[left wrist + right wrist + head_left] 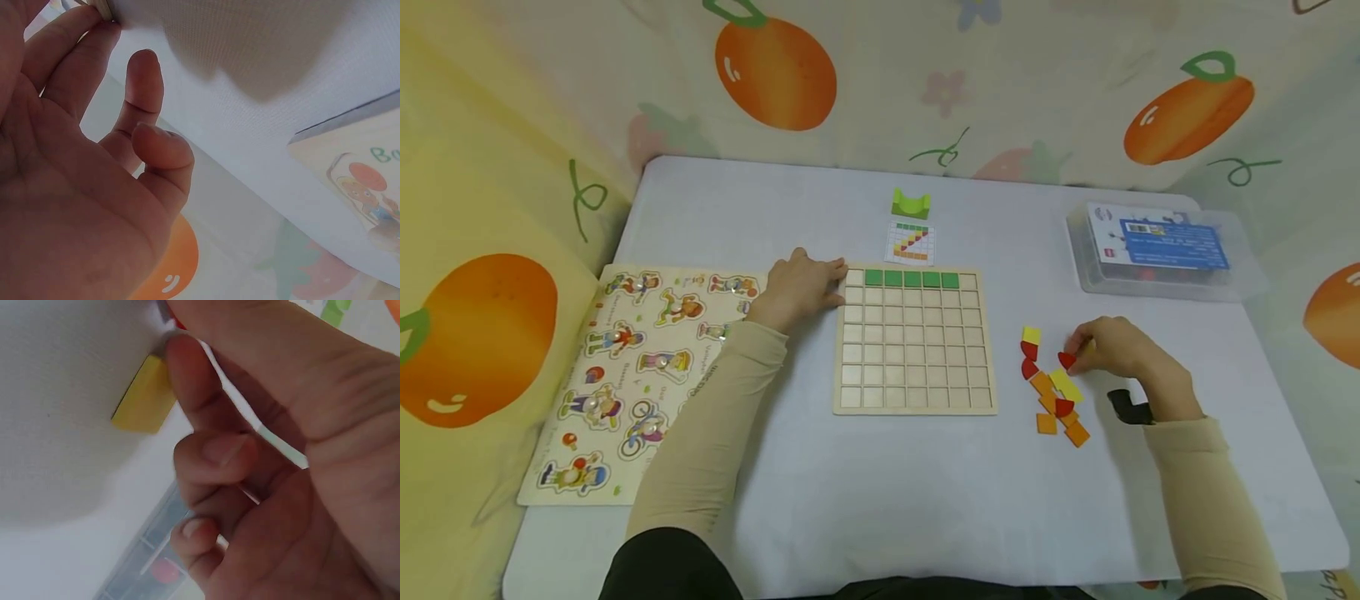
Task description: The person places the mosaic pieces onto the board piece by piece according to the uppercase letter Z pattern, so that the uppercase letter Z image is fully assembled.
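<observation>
A wooden grid board (915, 410) lies mid-table, with several green square tiles (912, 279) along its top row. My left hand (797, 287) rests at the board's upper left corner, its fingertips on the edge while the other fingers stay loosely bent. With thumb and forefinger, my right hand (1112, 350) pinches a red rounded tile (1065, 359) over a loose group of pieces. Among these lie yellow tiles (1032, 335), orange square tiles (1047, 423) and more red tiles (1029, 368). A yellow tile (145, 397) shows close by the right fingertips in the right wrist view.
Behind the board lies a pattern card (912, 242) before a green curved block (911, 204). A clear plastic box (1157, 283) sits back right. A picture puzzle board (617, 433) lies under the left forearm; a black object (1127, 408) is by the right wrist.
</observation>
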Demonstrator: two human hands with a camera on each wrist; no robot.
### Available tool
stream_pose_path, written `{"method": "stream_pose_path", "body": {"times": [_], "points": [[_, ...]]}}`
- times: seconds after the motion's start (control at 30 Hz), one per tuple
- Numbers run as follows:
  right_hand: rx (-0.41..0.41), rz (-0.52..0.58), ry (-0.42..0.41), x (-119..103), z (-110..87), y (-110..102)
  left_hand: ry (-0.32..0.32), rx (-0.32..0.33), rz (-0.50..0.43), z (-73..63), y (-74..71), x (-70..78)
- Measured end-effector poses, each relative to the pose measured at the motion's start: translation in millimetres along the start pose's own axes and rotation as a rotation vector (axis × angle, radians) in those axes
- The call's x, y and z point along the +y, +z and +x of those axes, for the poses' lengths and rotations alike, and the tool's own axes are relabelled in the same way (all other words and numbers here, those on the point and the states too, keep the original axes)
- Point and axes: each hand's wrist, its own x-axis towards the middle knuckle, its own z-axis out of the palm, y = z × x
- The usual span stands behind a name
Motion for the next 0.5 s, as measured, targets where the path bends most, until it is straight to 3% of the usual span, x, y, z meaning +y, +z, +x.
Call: {"method": "stream_pose_path", "body": {"times": [0.3,0.5], "points": [[0.043,0.048,-0.070,-5.9,4.6,-8.7,0.003,-0.004,-0.007,1.0,0.8,-1.1],[0.084,0.088,-0.104,-18.9,17.7,-16.8,-0.001,-0.007,-0.021,-1.3,0.2,-0.8]]}}
